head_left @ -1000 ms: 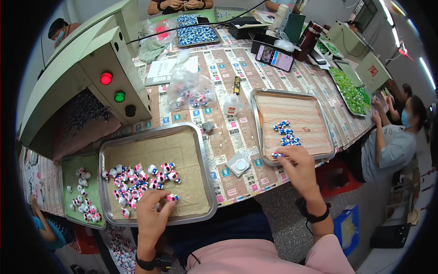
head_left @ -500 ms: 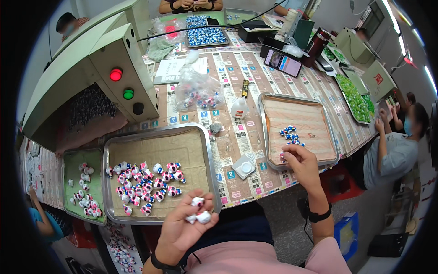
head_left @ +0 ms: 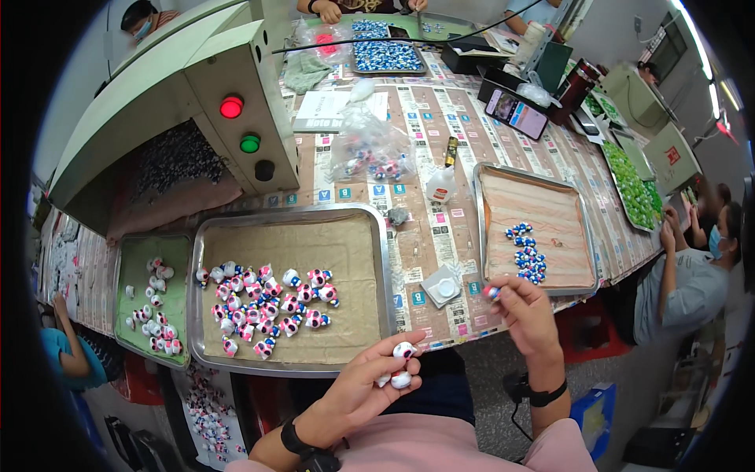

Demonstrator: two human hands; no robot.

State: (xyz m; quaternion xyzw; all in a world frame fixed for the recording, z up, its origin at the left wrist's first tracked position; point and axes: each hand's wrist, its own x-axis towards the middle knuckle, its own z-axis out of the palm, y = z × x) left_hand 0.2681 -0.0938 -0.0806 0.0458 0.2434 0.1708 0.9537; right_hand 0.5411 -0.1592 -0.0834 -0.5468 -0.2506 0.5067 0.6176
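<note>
Left hand [head_left: 358, 385] cupped palm-up at the table edge, cradling a few small white figurines [head_left: 401, 366] with pink and dark markings. Right hand [head_left: 525, 311] raised just beside the near corner of the right metal tray [head_left: 578, 236], pinching one small blue-and-white bead [head_left: 493, 292] between fingertips. More figurines [head_left: 267, 299] heaped in the large metal tray [head_left: 370, 236] on the left; a cluster of blue beads [head_left: 527, 256] in the right tray. Seemingly mid-assembly: bead picked, figurine waiting. Next, likely bringing both hands together, needing fine alignment and a steady pinch.
</note>
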